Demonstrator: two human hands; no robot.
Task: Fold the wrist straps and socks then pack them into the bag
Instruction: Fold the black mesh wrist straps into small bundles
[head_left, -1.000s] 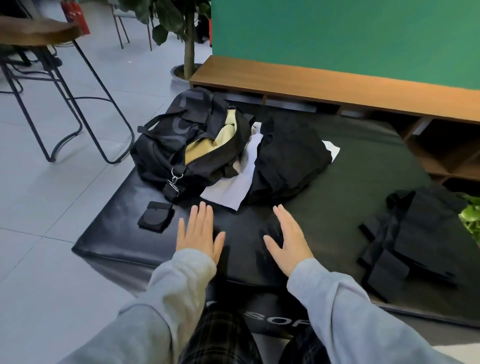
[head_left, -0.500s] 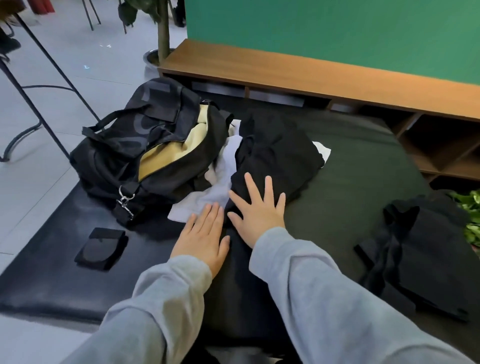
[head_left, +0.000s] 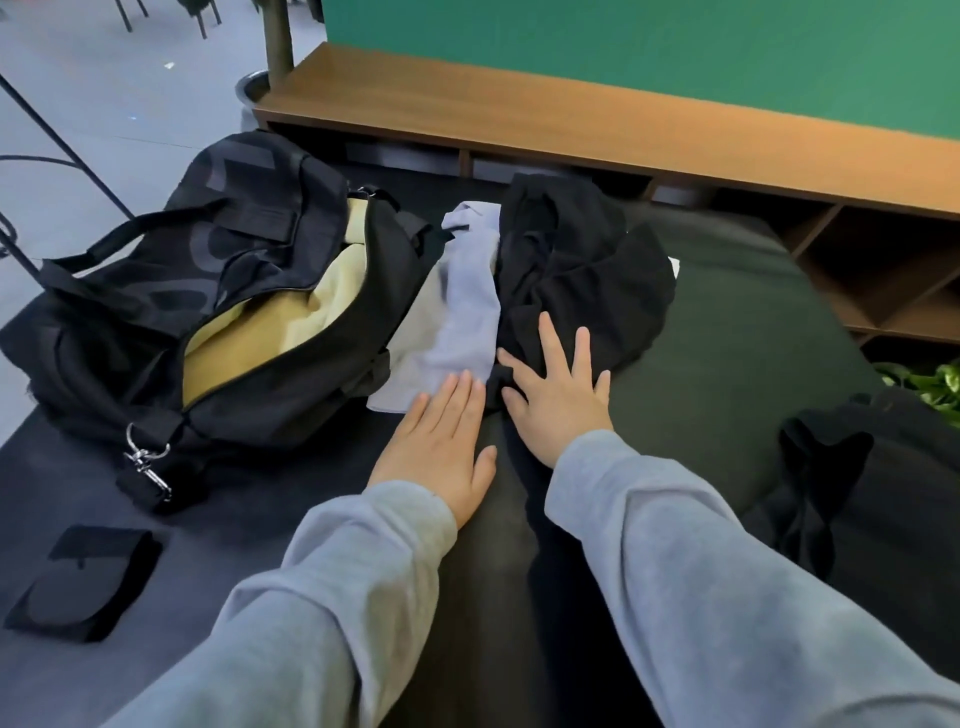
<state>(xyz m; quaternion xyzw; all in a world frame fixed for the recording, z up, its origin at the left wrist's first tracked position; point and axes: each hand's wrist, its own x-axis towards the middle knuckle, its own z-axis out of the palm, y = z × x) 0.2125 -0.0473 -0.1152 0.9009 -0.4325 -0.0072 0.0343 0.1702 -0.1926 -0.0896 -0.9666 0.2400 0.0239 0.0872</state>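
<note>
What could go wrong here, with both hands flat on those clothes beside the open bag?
The right hand lies on the black garment, which overlaps the white cloth under the left hand's fingertips; pulling one may drag the other. The folded strap sits near the mat's edge and could be forgotten or knocked off. The bag opening sags, so items may snag.

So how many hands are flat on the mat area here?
2. The left hand lies by the pale cloth; the right hand lies on the black cloth.
</note>
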